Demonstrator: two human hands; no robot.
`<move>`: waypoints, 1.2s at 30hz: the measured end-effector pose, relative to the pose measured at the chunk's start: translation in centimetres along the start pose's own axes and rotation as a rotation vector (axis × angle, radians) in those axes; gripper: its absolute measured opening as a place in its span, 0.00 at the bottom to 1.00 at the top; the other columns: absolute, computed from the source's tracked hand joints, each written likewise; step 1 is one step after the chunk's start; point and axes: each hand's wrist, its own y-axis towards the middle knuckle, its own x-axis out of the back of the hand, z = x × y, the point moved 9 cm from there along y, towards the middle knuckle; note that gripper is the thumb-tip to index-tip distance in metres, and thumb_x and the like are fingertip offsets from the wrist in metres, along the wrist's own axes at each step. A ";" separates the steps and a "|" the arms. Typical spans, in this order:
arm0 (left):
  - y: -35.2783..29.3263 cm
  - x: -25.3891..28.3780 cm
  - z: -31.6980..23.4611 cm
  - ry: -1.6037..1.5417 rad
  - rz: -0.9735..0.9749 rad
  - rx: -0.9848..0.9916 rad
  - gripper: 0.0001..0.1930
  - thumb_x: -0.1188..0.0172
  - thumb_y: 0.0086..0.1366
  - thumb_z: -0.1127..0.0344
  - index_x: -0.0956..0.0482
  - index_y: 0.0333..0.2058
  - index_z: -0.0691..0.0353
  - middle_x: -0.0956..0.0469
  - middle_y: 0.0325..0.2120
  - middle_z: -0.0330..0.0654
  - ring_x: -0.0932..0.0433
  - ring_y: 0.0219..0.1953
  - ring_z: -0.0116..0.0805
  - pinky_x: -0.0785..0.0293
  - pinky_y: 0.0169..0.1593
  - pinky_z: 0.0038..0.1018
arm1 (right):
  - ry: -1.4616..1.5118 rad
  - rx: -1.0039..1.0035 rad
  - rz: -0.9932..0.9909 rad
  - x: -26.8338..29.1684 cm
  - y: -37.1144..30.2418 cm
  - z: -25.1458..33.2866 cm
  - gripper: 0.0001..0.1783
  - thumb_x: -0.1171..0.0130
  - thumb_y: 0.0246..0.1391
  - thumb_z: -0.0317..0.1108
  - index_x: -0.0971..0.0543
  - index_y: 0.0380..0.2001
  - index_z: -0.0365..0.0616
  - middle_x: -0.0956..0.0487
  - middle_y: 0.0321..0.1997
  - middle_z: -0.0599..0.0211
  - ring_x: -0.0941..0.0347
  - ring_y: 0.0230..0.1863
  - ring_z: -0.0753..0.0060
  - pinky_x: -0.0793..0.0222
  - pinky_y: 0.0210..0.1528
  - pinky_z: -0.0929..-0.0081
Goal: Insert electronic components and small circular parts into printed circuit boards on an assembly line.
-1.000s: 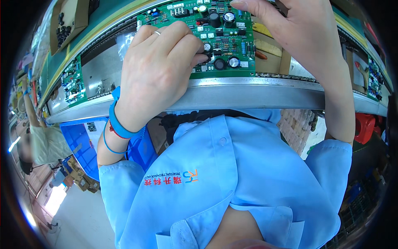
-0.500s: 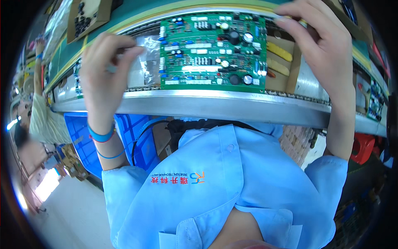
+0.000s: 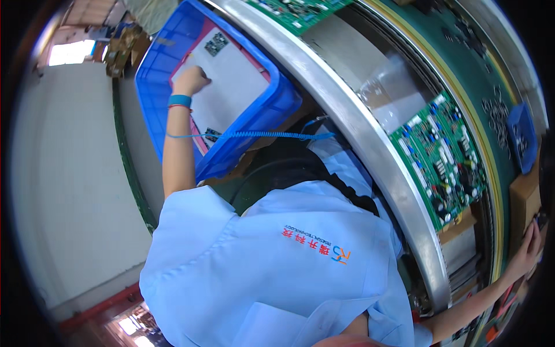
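Note:
My left hand [image 3: 192, 81] reaches into a blue plastic bin [image 3: 217, 165], over a pale sheet [image 3: 225, 78]. Its fingers are curled together; whatever they hold, if anything, is hidden. Small dark circuit boards lie on that sheet: one small board [image 3: 216, 44] beyond the hand, another [image 3: 212, 134] nearer my body. At the far right my right hand [image 3: 527, 250] has its fingers drawn together against something dark by a cardboard box [image 3: 525, 194]; that thing is too small to name. A large green circuit board [image 3: 439, 156] full of components sits across the conveyor rails, touched by neither hand.
A metal rail [image 3: 341, 95] curves between the bin and the conveyor. Another green circuit board [image 3: 295, 11] lies farther along. A blue coiled cord [image 3: 272, 135] runs from my left wrist across the bin. On the green bench stands a small blue tray [image 3: 522, 139] beside scattered dark parts [image 3: 495, 118].
My view has turned left. My left hand has gone from beside the green circuit board into the blue bin; my right hand has moved from above the conveyor to the far right box.

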 end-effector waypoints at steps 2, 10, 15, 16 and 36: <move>-0.1 -6.7 1.7 -0.257 0.258 0.125 0.21 0.31 0.52 0.51 0.13 0.34 0.64 0.15 0.35 0.55 0.16 0.39 0.50 0.21 0.46 0.39 | 0.096 -0.069 0.033 -0.9 0.5 1.7 0.18 0.48 0.70 0.39 0.21 0.54 0.41 0.21 0.56 0.68 0.26 0.56 0.75 0.34 0.59 0.79; -7.7 -14.0 4.0 -0.179 0.631 0.224 0.52 0.19 0.38 0.44 0.29 0.56 0.76 0.23 0.54 0.60 0.21 0.53 0.52 0.24 0.54 0.35 | 0.166 -0.064 0.067 -1.0 1.2 5.0 0.16 0.47 0.69 0.37 0.22 0.53 0.39 0.21 0.54 0.67 0.27 0.54 0.76 0.34 0.58 0.79; -11.4 -14.9 4.3 -0.508 0.553 0.384 0.56 0.19 0.43 0.45 0.41 0.57 0.81 0.23 0.47 0.67 0.18 0.45 0.54 0.21 0.50 0.40 | 0.192 -0.008 0.079 -3.6 2.5 4.1 0.16 0.48 0.69 0.36 0.22 0.53 0.38 0.22 0.49 0.68 0.28 0.49 0.77 0.35 0.55 0.79; -11.5 -16.9 5.5 -0.549 0.506 0.374 0.53 0.19 0.43 0.47 0.40 0.55 0.81 0.23 0.45 0.64 0.17 0.38 0.50 0.18 0.39 0.40 | 0.196 -0.010 0.085 -3.7 2.8 5.2 0.16 0.48 0.69 0.36 0.22 0.53 0.38 0.22 0.47 0.68 0.29 0.47 0.77 0.34 0.53 0.80; -9.9 9.9 -12.4 -1.957 -0.026 -0.361 0.14 0.38 0.68 0.66 0.26 0.46 0.69 0.19 0.41 0.45 0.19 0.39 0.29 0.21 0.45 0.24 | 0.483 0.125 0.058 -0.1 1.0 17.9 0.08 0.47 0.66 0.24 0.22 0.45 0.35 0.24 0.47 0.65 0.28 0.50 0.74 0.34 0.54 0.79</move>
